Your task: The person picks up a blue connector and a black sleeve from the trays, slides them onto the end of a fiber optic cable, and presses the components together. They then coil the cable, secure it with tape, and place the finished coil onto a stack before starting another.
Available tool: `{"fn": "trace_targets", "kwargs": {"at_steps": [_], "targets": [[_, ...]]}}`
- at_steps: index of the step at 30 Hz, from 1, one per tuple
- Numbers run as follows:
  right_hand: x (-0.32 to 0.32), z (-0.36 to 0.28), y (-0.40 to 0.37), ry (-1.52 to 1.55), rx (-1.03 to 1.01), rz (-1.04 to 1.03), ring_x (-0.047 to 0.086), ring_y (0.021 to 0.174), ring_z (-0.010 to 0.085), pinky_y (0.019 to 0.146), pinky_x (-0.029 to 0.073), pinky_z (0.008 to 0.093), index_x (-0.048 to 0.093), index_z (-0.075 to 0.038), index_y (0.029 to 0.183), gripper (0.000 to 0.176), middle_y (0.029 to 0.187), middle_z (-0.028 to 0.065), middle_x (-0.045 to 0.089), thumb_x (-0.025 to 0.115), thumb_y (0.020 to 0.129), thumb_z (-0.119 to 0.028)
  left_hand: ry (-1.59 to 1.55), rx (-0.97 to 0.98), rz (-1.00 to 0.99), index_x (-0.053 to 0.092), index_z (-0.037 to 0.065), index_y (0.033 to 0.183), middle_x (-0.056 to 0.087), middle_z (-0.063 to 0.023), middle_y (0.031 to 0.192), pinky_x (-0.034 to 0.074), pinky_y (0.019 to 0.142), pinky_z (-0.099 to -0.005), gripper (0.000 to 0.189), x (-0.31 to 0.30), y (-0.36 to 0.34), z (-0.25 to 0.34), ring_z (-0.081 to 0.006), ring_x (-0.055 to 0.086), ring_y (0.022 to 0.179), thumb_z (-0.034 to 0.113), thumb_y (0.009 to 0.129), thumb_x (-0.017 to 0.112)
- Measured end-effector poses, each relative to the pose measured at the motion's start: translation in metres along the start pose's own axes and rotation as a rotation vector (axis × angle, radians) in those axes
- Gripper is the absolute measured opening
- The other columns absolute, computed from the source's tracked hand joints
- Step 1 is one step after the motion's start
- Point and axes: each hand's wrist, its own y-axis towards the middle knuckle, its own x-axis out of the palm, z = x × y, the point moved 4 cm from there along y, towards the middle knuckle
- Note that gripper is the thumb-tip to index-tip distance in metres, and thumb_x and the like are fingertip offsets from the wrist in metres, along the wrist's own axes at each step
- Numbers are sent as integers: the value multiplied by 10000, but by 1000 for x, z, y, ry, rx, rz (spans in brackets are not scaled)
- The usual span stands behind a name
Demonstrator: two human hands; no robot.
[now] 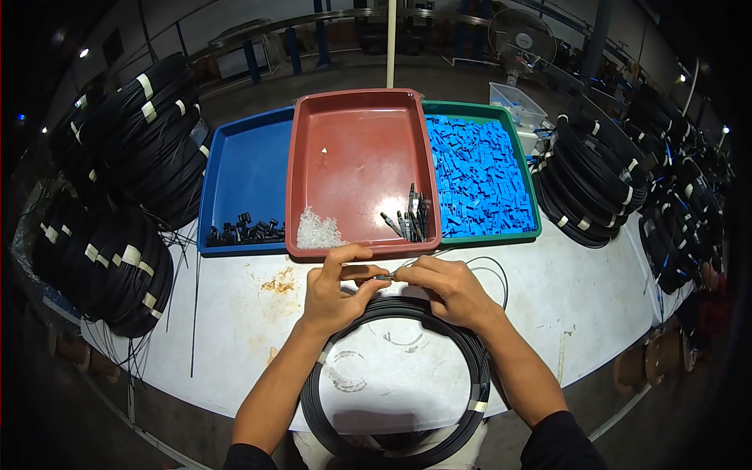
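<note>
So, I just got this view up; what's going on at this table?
A person is working with both bare hands at a small dark piece. The left hand pinches it, and the right hand meets it from the other side; its exact grip is hidden. A coil of black cable lies between the forearms. Just beyond, the red tray holds clear bits and black parts.

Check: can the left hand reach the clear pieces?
Likely yes: the left hand is beside the red tray and nothing covers the clear pieces, though it holds a small dark part.
</note>
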Motion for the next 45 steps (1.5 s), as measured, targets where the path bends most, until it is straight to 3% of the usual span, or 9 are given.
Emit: {"fn": "trace_targets", "kwargs": {"at_steps": [9,13,19,21,23,26,28,34,45], "targets": [[10,3,-2,41,-33,16,667,768,284,650,536,386,706,-119,1169,452,907,83,678,665,747,38,-4,-61,-17,577,26,1043,764,-97,838,602,678,-256,359,-3,1,0,-182,768,804,-42,774,803],[12,3,-1,71,-61,57,664,875,300,775,528,403,694,-89,1136,424,976,94,689,662,737,52,90,-96,-109,672,3,726,752,-94,767,563,605,-239,171,-1,2,-1,-128,705,631,-37,722,839],[13,3,-4,24,-63,45,662,926,310,838,518,411,692,-84,1106,410,1010,93,696,666,724,64,129,9,-125,732,20,857,752,-70,768,553,542,-253,135,-6,12,9,-142,718,625,21,756,821],[12,4,-3,9,-72,45,663,928,309,837,520,407,692,-84,1106,414,1014,93,696,665,722,67,-5,-173,37,743,12,907,756,-77,793,558,552,-258,119,-25,18,6,-137,727,669,39,800,789],[14,5,-4,17,-61,35,665,934,308,840,521,400,693,-84,1107,413,1022,94,697,664,723,67,267,-115,146,757,9,945,761,-87,820,568,705,-295,111,-58,27,-2,-155,729,771,80,868,718],[13,4,-4,16,-68,44,668,924,306,835,523,397,695,-85,1106,408,1009,92,701,670,726,63,270,-190,301,764,23,932,762,-101,832,553,727,-315,119,-90,47,-20,-182,730,765,98,850,723],[13,3,-3,24,-34,21,672,913,301,817,521,397,702,-83,1091,398,990,90,705,674,723,65,517,-117,73,764,38,931,751,-105,813,532,688,-301,112,-93,63,-26,-173,699,693,87,835,730],[11,4,-2,36,-22,21,687,903,299,795,523,397,709,-65,1017,294,987,93,724,686,744,45,852,70,-461,794,95,905,746,-54,890,456,861,-375,178,-70,92,-62,-238,645,937,98,729,774],[11,7,1,21,14,-24,638,783,230,667,445,349,721,-100,1011,374,960,32,722,651,678,56,986,167,-714,819,166,864,738,46,931,431,834,-329,237,-63,104,-101,-181,575,963,98,639,788]]}}
